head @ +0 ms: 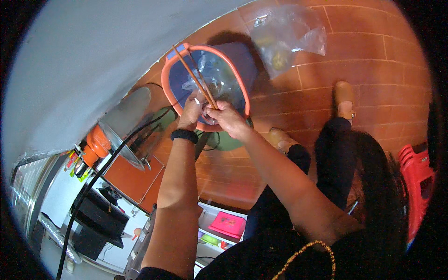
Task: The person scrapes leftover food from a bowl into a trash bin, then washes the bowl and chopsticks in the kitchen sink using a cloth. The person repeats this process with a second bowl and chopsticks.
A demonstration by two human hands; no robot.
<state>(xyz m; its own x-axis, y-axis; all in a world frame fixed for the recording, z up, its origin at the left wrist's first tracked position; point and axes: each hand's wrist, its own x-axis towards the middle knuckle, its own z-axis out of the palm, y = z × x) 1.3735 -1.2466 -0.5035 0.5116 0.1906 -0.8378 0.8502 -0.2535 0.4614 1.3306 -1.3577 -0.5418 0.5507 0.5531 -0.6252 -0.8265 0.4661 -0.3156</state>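
Both hands reach over a blue trash bin with an orange rim [241,78], which holds crumpled clear plastic bags [217,75]. My right hand [227,119] grips the ends of a pair of wooden chopsticks [194,76], which point away across the bin's mouth. Close beside it, at the near side of the rim, my left hand [191,110] has its fingers bent in clear plastic film. A black band circles that wrist. What lies under the fingers is partly hidden.
A clear plastic bag with yellowish contents [280,52] lies on the tiled floor [367,73] beyond the bin. A grey wall [105,42] runs along the left. A black cable [112,157] crosses the left side. A red plastic stool [414,185] stands at right.
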